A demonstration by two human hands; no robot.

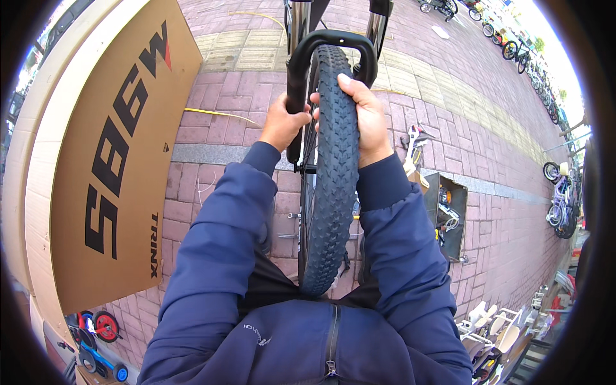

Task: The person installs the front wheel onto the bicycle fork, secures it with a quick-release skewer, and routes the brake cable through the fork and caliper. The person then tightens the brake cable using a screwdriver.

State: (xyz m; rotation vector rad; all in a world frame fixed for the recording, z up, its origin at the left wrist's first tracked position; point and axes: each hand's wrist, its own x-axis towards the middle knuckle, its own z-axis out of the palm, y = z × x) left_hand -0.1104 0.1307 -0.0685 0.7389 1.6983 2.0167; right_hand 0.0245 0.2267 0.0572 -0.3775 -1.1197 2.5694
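A bicycle wheel with a knobbly black tyre [336, 173] stands upright in front of me, its lower part between my legs. Over its far end arches a black suspension fork [333, 40], with one fork leg along the wheel's left side. My left hand [283, 124] is closed round the lower end of that left leg. With my right hand [367, 119] I grip the tyre from the right, thumb on the tread and fingertips showing at its left side. The wheel's axle end shows beside the fork leg's tip; the right leg's lower end is hidden.
At the left stands a large cardboard box [128, 160]. An open toolbox [447, 215] with tools sits on the brick paving to the right. Small children's bikes [102, 327] are at the lower left, white parts [494, 330] at the lower right, and parked bikes [523, 58] farther off.
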